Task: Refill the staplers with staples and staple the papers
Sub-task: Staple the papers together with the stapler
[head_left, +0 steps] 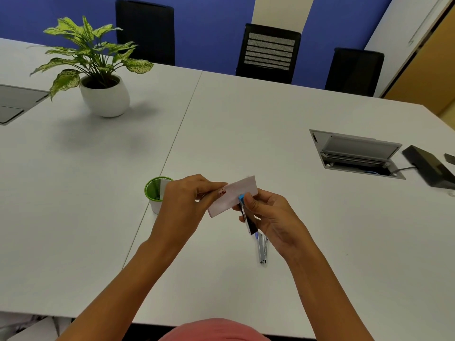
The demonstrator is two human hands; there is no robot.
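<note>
While it is held just above the near middle of the white table [270, 119], the small pale rectangular paper slip [234, 195] tilts up to the right. The left hand [187, 200] pinches its left end. The right hand [270, 217] has its fingers curled round a slim blue-and-black stapler [250, 223], whose blue tip touches the slip's near edge.

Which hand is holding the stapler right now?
The right hand grips the blue-and-black stapler; the left hand only pinches the white paper slip.
</note>
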